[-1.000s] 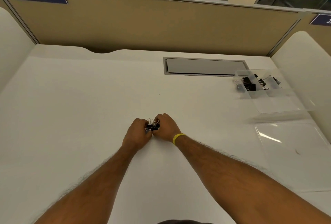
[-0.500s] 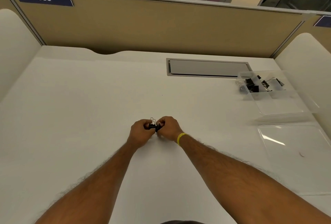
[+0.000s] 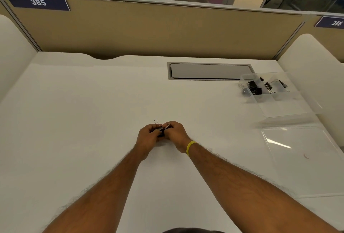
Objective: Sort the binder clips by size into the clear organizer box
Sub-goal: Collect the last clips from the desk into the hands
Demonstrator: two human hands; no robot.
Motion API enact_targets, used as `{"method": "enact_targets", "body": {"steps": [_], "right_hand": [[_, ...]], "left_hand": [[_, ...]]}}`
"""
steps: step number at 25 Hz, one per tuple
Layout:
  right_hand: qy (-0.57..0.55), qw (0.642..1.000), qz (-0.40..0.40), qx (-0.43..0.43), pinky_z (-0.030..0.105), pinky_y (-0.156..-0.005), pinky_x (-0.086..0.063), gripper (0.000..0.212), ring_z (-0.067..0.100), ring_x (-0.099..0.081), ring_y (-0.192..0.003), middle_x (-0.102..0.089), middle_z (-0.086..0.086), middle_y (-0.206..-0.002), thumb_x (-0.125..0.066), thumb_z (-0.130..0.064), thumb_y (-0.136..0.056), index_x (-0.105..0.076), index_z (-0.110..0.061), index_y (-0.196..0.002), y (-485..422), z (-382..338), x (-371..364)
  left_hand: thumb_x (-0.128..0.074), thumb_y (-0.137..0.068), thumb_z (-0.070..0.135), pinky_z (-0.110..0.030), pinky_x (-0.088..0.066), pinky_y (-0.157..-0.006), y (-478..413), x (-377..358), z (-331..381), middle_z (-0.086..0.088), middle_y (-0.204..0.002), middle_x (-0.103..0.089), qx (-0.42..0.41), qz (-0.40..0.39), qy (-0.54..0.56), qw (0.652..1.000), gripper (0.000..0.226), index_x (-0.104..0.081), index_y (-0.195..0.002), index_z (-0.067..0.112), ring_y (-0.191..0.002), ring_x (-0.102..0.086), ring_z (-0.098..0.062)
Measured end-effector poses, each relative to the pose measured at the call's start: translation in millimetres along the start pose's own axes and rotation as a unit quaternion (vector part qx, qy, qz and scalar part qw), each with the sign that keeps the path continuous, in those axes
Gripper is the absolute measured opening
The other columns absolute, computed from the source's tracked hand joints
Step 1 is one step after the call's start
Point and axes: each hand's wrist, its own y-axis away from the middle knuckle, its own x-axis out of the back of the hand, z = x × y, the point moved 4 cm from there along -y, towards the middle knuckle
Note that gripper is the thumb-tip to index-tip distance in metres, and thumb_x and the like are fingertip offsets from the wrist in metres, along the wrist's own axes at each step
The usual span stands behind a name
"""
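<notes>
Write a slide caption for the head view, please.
Left hand and right hand grip black metal binder clips at the white desk; the clear plastic organizer box holds more clips.

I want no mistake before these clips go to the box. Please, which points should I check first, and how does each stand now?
1. Grip: left hand and right hand both hold the binder clips: ok.
2. Sizes of the held clips, hidden by fingers: cannot tell.
3. Organizer box open, lid flat on the desk: ok.
4. Near compartments look free: ok.
5. Sorted clips lie in the far compartments: ok.
</notes>
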Motion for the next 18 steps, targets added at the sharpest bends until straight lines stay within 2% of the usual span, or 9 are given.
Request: {"method": "enact_targets", "body": {"steps": [2, 5, 9, 11, 14, 16, 18], "right_hand": [[-0.107, 0.994, 0.006, -0.017, 0.043, -0.085, -0.055, 0.027, 0.030, -0.061, -0.086, -0.062, 0.015, -0.088, -0.041, 0.011, -0.079, -0.062, -0.006, -0.083, 7, -1, 2], [-0.275, 0.960, 0.019, -0.045, 0.036, -0.083, -0.050, 0.020, 0.027, -0.058, -0.085, -0.060, 0.013, -0.088, -0.043, -0.003, -0.087, -0.062, -0.003, -0.082, 17, -1, 9], [-0.452, 0.890, 0.028, -0.057, 0.036, -0.092, -0.050, 0.028, 0.026, -0.060, -0.089, -0.062, 0.013, -0.087, -0.045, -0.024, -0.095, -0.061, -0.003, -0.086, 18, 4, 18], [-0.523, 0.849, 0.037, -0.068, 0.034, -0.099, -0.047, 0.033, 0.024, -0.060, -0.091, -0.063, 0.011, -0.087, -0.045, -0.032, -0.098, -0.061, -0.006, -0.087, 18, 7, 24], [-0.587, 0.804, 0.059, -0.078, 0.032, -0.109, -0.039, 0.031, 0.023, -0.060, -0.093, -0.064, 0.009, -0.087, -0.046, -0.033, -0.098, -0.061, -0.007, -0.092, 19, 10, 40], [-0.605, 0.790, 0.068, -0.071, 0.033, -0.105, -0.044, 0.029, 0.024, -0.060, -0.093, -0.063, 0.010, -0.088, -0.047, -0.030, -0.098, -0.060, -0.005, -0.095, 21, 10, 53], [-0.610, 0.787, 0.077, -0.050, 0.037, -0.093, -0.051, 0.029, 0.027, -0.060, -0.091, -0.061, 0.013, -0.088, -0.045, -0.026, -0.098, -0.059, -0.001, -0.092, 26, 7, 69]], "left_hand": [[-0.047, -0.089, -0.003, -0.038, -0.057, -0.087, 5, -6, 6, -0.015, -0.105, -0.070, -0.005, 0.011, 0.042, 0.999, 0.026, -0.068, -0.103, 0.007, -0.096, -0.069, -0.027], [-0.040, -0.091, -0.004, -0.038, -0.056, -0.089, 16, -18, 17, -0.012, -0.102, -0.070, -0.038, 0.012, 0.085, 0.996, 0.031, -0.069, -0.099, 0.005, -0.101, -0.067, -0.027], [-0.039, -0.089, 0.002, -0.034, -0.054, -0.091, 32, -43, 32, -0.002, -0.100, -0.073, -0.127, -0.011, 0.038, 0.991, 0.037, -0.073, -0.095, 0.014, -0.103, -0.067, -0.017], [-0.040, -0.083, 0.010, -0.031, -0.051, -0.095, 41, -61, 35, 0.000, -0.109, -0.071, -0.178, -0.037, -0.021, 0.983, 0.038, -0.072, -0.103, 0.014, -0.108, -0.063, -0.013], [-0.039, -0.082, 0.015, -0.016, -0.044, -0.097, 55, -85, 36, 0.006, -0.124, -0.064, -0.219, -0.068, -0.083, 0.970, 0.043, -0.068, -0.114, 0.014, -0.119, -0.055, -0.004], [-0.038, -0.084, 0.014, -0.010, -0.041, -0.096, 61, -95, 40, 0.010, -0.127, -0.061, -0.240, -0.077, -0.087, 0.964, 0.043, -0.068, -0.115, 0.015, -0.121, -0.052, 0.002], [-0.037, -0.086, 0.011, -0.013, -0.042, -0.098, 62, -102, 45, 0.013, -0.126, -0.061, -0.262, -0.073, -0.079, 0.959, 0.042, -0.067, -0.114, 0.020, -0.123, -0.051, 0.002]]}}
